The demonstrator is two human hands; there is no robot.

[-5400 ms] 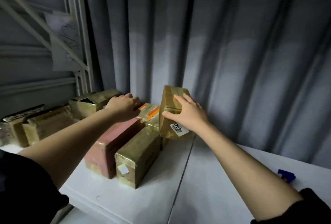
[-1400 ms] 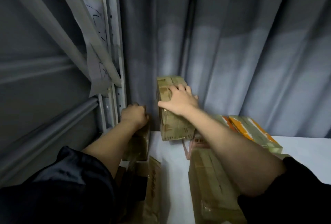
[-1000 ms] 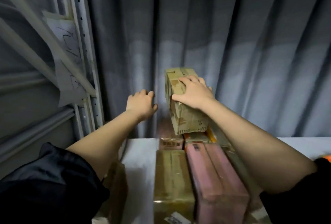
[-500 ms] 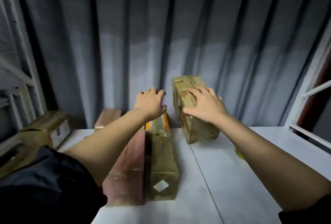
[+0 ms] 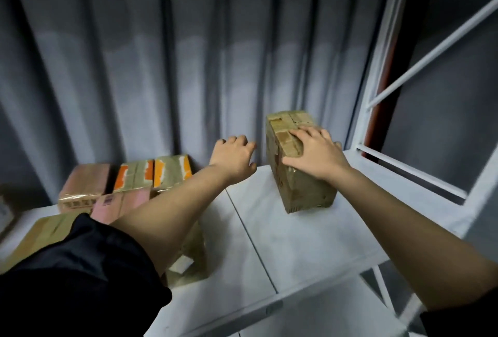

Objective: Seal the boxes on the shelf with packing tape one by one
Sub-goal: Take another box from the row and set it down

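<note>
A brown taped cardboard box (image 5: 301,188) stands on the white shelf (image 5: 283,242), right of the middle. My right hand (image 5: 314,155) grips it from above, fingers over its top edge and thumb on its near side. My left hand (image 5: 233,157) hovers just left of the box with loosely spread fingers, holding nothing. No tape roll is visible.
Several other boxes lie at the left of the shelf: a pink box (image 5: 86,183), boxes with orange markings (image 5: 153,173), and a brown box (image 5: 188,261) partly under my left arm. A grey corrugated wall stands behind. A white shelf upright (image 5: 377,67) rises at the right.
My right hand has carried the box rightward, away from the other boxes, to the right part of the shelf. My left hand let go of the left boxes and followed alongside.
</note>
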